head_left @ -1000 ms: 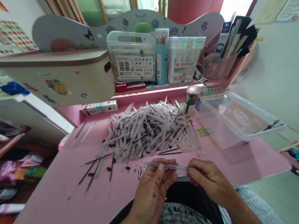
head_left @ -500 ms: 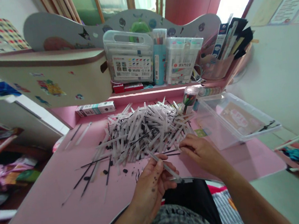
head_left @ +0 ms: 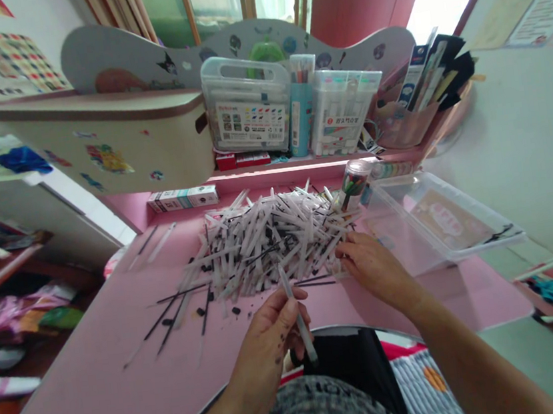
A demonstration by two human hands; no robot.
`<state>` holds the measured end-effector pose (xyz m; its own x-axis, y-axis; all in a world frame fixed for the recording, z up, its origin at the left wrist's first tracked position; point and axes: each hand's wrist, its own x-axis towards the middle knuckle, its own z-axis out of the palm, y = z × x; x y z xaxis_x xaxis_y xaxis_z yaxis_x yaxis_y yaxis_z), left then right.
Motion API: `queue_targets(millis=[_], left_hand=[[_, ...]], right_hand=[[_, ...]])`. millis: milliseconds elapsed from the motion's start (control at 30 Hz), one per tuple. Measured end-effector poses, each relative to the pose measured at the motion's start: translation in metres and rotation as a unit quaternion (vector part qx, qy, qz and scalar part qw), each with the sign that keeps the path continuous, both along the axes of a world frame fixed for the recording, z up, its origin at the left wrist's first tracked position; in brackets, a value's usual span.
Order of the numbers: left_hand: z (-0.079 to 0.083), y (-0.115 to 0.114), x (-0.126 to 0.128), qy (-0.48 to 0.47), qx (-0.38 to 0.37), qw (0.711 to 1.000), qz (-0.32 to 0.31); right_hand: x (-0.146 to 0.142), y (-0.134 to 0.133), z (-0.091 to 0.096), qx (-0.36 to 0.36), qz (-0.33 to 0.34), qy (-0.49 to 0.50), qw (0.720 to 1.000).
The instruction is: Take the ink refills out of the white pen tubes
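My left hand (head_left: 270, 332), flecked with ink, is closed around a clear pen barrel (head_left: 297, 315) that points away from me, near the front edge of the pink desk (head_left: 89, 364). My right hand (head_left: 372, 266) reaches into the right edge of a large pile of clear pen barrels and black parts (head_left: 270, 238); its fingers curl down onto the pile, and whether they grip one is hidden. Loose black refills (head_left: 178, 310) and small black caps lie to the left of the pile.
A clear plastic bin (head_left: 439, 220) sits at the right of the desk, a small jar of coloured pens (head_left: 354, 180) beside the pile. Marker cases (head_left: 247, 110) and a pen cup stand on the back shelf. A long white box (head_left: 182, 198) lies behind the pile.
My right hand let go of the barrel and moved forward to the pile's right edge. My left hand kept the barrel and swung it from crosswise to pointing away from me.
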<state>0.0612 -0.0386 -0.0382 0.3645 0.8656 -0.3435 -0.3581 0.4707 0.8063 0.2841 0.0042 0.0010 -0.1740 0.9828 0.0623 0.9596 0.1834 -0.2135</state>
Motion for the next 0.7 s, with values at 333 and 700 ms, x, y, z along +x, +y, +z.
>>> queue_targets(millis=[333, 700], left_hand=[[-0.002, 0.004, 0.020, -0.073, -0.027, 0.997, -0.011], [0.001, 0.009, 0.040, -0.117, -0.025, 0.993, 0.013]], right_hand=[[0.019, -0.001, -0.005, 0.004, -0.004, 0.007, 1.000], [0.013, 0.004, -0.032, 0.055, 0.110, 0.020, 0.992]])
